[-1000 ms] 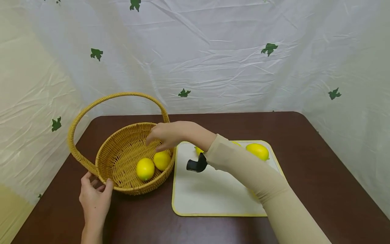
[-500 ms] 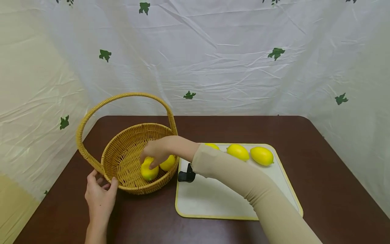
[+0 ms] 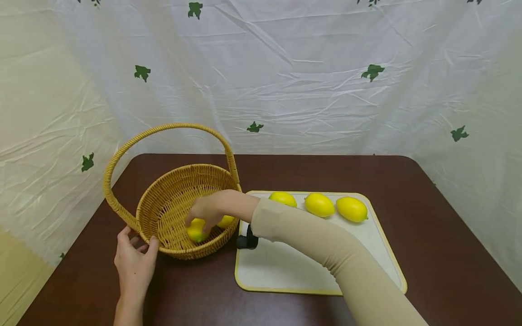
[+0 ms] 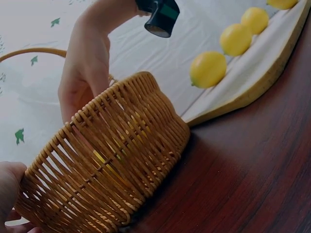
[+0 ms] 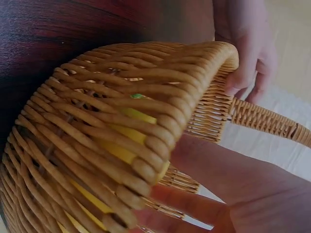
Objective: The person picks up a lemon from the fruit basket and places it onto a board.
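Note:
A wicker basket (image 3: pixel 165 192) with a tall handle stands at the left of the table. My left hand (image 3: pixel 136 262) grips its near left rim, thumb on top and fingers outside, beside the handle's foot. Inside the basket, my right hand (image 3: pixel 208 208) reaches down with thumb and fingers curled round a yellow lemon (image 3: pixel 195 231). Another lemon (image 3: pixel 225 221) lies to its right, partly covered by that hand. Through the weave in the right wrist view, a lemon (image 5: pixel 129 138) shows only in part, and the fingertips are hidden by the basket wall.
Right of the basket lies a white board (image 3: pixel 293 267) with a yellow edge. Several lemons (image 3: pixel 319 204) sit in a row along its far side. The right forearm crosses above it, with a black wrist camera (image 3: pixel 247 240). A white curtain (image 3: pixel 285 99) hangs behind the dark table.
My right hand has lowered from above the basket's right side, moved left and closed round the left lemon. The left hand keeps its hold on the rim. The whole view has shifted slightly.

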Tool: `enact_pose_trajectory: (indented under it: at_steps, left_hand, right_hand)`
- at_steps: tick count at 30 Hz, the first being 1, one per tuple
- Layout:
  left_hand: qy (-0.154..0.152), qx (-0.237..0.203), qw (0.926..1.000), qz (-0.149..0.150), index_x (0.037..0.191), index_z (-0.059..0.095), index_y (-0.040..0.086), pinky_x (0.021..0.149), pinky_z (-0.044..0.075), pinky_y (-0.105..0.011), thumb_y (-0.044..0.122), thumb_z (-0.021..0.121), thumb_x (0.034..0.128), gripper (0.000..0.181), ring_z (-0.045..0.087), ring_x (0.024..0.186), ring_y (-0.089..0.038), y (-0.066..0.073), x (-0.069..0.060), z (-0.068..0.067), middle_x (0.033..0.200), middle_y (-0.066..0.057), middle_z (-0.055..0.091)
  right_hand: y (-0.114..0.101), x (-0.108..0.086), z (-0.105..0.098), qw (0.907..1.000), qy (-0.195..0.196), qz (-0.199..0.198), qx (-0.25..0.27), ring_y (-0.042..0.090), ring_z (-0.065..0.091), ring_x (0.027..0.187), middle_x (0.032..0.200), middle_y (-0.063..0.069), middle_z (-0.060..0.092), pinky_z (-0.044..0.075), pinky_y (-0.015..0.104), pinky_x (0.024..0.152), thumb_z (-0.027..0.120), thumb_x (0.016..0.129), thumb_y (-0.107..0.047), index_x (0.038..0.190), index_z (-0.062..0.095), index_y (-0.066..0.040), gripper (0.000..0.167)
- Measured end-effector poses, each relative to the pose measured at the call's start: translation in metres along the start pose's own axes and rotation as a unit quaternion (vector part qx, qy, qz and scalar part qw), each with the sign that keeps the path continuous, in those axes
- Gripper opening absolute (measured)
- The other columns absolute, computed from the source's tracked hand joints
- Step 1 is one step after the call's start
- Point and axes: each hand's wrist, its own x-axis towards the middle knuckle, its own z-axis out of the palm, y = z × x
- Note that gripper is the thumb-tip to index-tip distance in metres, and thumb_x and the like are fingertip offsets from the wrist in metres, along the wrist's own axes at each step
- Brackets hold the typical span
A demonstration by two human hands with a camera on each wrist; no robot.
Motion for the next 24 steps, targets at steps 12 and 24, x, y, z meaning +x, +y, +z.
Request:
enact_pose_trajectory:
  at_steps: [12, 24]
  left_hand:
    - [-0.002, 0.009, 0.9999, -0.004, 0.136, 0.033, 0.001, 0.065, 0.043, -0.013, 0.016, 0.055, 0.0865, 0.056, 0.056, 0.096, -0.035, 0.000, 0.000, 0.001, 0.120, -0.023, 0.048]
    - [0.000, 0.014, 0.9999, -0.006, 0.136, 0.033, 0.001, 0.063, 0.045, -0.014, 0.017, 0.055, 0.0867, 0.057, 0.057, 0.094, -0.037, 0.000, -0.001, 0.000, 0.120, -0.024, 0.049]
  right_hand:
    - [0.003, 0.008, 0.009, 0.9999, 0.001, -0.010, 0.002, 0.013, 0.035, 0.122, 0.132, -0.007, 0.045, 0.036, 0.026, 0.094, 0.063, 0.087, -0.026, 0.134, 0.044, -0.029, 0.052]
    - [0.003, 0.018, 0.010, 0.9973, -0.010, -0.073, -0.005, 0.010, 0.040, 0.111, 0.123, -0.009, 0.050, 0.036, 0.022, 0.088, 0.064, 0.086, -0.024, 0.126, 0.053, -0.024, 0.041]
